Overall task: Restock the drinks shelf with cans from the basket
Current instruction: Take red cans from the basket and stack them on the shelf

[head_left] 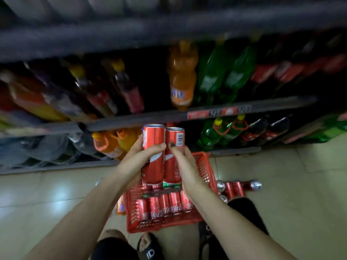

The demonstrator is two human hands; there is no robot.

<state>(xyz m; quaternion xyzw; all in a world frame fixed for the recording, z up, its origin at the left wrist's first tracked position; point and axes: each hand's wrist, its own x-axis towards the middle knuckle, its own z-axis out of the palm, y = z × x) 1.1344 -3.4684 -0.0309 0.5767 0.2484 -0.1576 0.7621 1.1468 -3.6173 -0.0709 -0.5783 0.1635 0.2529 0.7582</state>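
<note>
You stand on a pale tiled floor facing dim drinks shelves. Nearest you, the red basket sits on the floor, more red cans lying across its near end. Above it, your left hand is closed round one tall red can and your right hand round another, the two touching, upright. Keep them upright and lift both clear. Loose cans lie just outside the basket's right wall. Farther off, orange bottles and green bottles crowd the bottom shelf's front edge; aim for the gap between
</note>
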